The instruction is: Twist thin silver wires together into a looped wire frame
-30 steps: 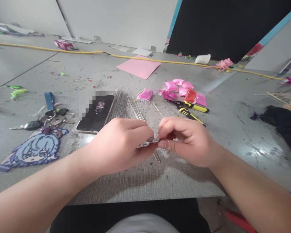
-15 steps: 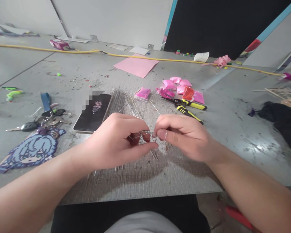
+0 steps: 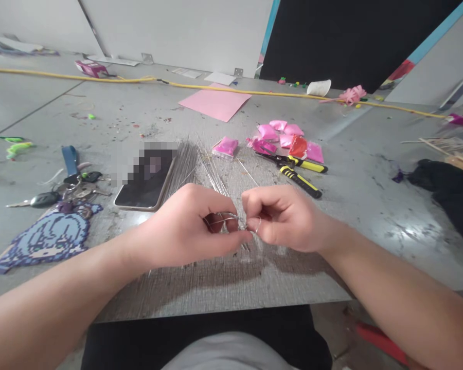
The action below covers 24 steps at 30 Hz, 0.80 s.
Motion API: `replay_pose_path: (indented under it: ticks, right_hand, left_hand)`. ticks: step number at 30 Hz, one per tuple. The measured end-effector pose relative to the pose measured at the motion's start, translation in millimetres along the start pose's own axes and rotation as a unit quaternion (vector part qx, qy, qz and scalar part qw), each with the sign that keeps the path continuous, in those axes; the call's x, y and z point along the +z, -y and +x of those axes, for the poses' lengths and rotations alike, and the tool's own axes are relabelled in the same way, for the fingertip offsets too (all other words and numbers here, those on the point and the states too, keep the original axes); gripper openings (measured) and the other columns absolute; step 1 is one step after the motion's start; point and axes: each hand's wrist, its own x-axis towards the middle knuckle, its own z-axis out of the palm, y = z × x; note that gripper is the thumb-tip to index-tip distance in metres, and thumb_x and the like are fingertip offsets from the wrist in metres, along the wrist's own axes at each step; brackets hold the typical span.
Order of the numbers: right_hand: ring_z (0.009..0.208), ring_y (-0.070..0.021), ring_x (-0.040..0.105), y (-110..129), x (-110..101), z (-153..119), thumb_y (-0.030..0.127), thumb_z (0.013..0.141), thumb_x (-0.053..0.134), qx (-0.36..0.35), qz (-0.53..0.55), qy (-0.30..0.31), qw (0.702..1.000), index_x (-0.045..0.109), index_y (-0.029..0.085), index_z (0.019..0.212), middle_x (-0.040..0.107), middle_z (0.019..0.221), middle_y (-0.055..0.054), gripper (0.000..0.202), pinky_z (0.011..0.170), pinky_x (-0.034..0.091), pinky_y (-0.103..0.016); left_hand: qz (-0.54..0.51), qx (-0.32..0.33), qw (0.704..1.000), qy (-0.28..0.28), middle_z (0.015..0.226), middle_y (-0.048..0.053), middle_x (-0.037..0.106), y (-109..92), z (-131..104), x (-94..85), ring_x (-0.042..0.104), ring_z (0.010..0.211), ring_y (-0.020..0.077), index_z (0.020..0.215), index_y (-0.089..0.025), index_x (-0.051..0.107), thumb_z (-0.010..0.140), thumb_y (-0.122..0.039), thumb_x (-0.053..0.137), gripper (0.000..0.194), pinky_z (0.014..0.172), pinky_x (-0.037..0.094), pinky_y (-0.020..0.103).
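Thin silvery wire (image 3: 224, 218), bent into a small loose shape, hangs between my two hands over the table's front part. My left hand (image 3: 193, 226) curls round it, with fingertips and thumb pinching its right end. From the right, my right hand (image 3: 281, 218) pinches the same piece at its tip, where a thin wire loop shows by the thumb. The fingers partly hide the wire. Behind my left hand lies a bundle of straight wires (image 3: 185, 159), with several looser wires (image 3: 212, 172) beside it.
A phone (image 3: 144, 182) lies left of the bundle, near keys (image 3: 81, 190) and a blue pixel-pattern piece (image 3: 54, 236). Yellow-black pliers (image 3: 299, 180) rest by pink packets (image 3: 268, 132). A yellow cord (image 3: 216, 89) crosses the back, near pink paper (image 3: 216, 103).
My right hand has shifted slightly left and its fingers have curled in more. The wire loop at its thumb has changed position. The view has moved slightly.
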Motion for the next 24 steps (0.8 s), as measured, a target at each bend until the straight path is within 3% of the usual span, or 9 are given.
replay_pose_path:
  ticks: [6, 11, 14, 19, 24]
  right_hand:
    - [0.058, -0.008, 0.037, 7.8, 4.4, 0.6, 0.003, 0.075, 0.061, -0.088, -0.212, -0.047, 0.972, 0.048, 0.018, 0.067, 0.039, 0.064, 0.006, 0.021, 0.053, 0.027, -0.025]
    - [0.062, -0.0104, 0.035, 6.3, 4.3, 0.7, 0.006, 0.08, 0.058, -0.152, -0.328, -0.091, 0.928, 0.046, 0.018, 0.07, 0.039, 0.068, 0.003, 0.02, 0.058, 0.027, -0.027]
    - [0.064, -0.0109, 0.038, 4.3, 1.6, 2.3, 0.011, 0.086, 0.057, -0.148, -0.292, -0.097, 0.94, 0.049, 0.018, 0.076, 0.042, 0.071, 0.002, 0.015, 0.059, 0.03, -0.027]
    - [0.064, -0.0096, 0.041, 6.6, 0.9, 3.5, 0.022, 0.099, 0.044, -0.077, -0.165, -0.018, 0.983, 0.051, 0.017, 0.081, 0.044, 0.071, 0.003, 0.02, 0.06, 0.033, -0.025]
    - [0.062, -0.0091, 0.04, 4.9, 4.7, 1.9, 0.017, 0.093, 0.046, -0.035, -0.07, 0.005, 0.997, 0.051, 0.017, 0.074, 0.044, 0.068, 0.004, 0.02, 0.057, 0.033, -0.024]
  left_hand:
    - [-0.002, -0.068, 0.997, 0.037, 0.052, -0.008, 0.034, -1.2, 0.1, 1.4, 0.028, 0.05, 0.0063, 0.058, -0.017, 0.043, 0.081, -0.027, 0.061, 0.031, 0.044, 0.026, 0.02]
    - [-0.002, -0.092, 0.994, 0.051, 0.053, -0.007, 0.031, 0.0, 3.1, 0.2, 0.027, 0.052, 0.0071, 0.059, -0.017, 0.041, 0.085, -0.026, 0.056, 0.031, 0.045, 0.024, 0.021]
    - [-0.021, -0.087, 0.995, 0.049, 0.055, -0.007, 0.032, 1.2, 3.7, -2.4, 0.028, 0.052, 0.0073, 0.062, -0.017, 0.044, 0.087, -0.027, 0.055, 0.029, 0.045, 0.025, 0.021]
    - [-0.05, -0.05, 0.997, 0.035, 0.056, -0.007, 0.032, 1.9, 2.7, -5.8, 0.028, 0.053, 0.0073, 0.065, -0.018, 0.044, 0.09, -0.027, 0.054, 0.029, 0.045, 0.026, 0.021]
    - [-0.031, 0.014, 0.999, 0.024, 0.055, -0.007, 0.033, 6.0, 1.7, -5.9, 0.028, 0.053, 0.0071, 0.062, -0.017, 0.04, 0.088, -0.026, 0.057, 0.033, 0.047, 0.026, 0.021]
